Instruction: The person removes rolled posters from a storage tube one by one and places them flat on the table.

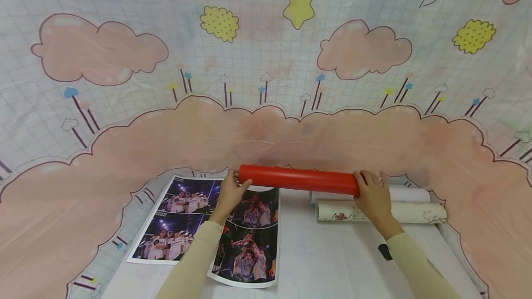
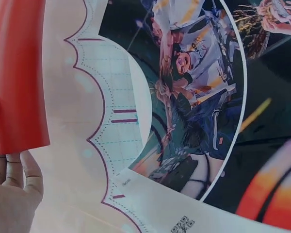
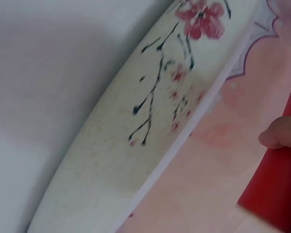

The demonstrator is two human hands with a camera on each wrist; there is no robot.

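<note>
A smooth red roll (image 1: 297, 180) lies level between both hands near the far edge of the table. My left hand (image 1: 229, 196) holds its left end, thumb in front; the left wrist view shows fingers (image 2: 14, 170) bent at that end of the red roll (image 2: 19, 77). At the other end, my right hand (image 1: 376, 200) grips the roll with fingers over the top. The right wrist view catches the thumb (image 3: 281, 133) laid along the red surface (image 3: 274, 189). Under the left forearm are printed photo posters, a flat one (image 1: 166, 236) and a curling one (image 1: 249, 262).
Behind and below the right hand lie a cream roll with painted flowers (image 1: 395, 212) and a white roll (image 1: 409, 194). A small black object (image 1: 385, 252) sits by the right sleeve. White covers the table (image 1: 324, 262), and a cloud-patterned cloth (image 1: 266, 137) rises behind it.
</note>
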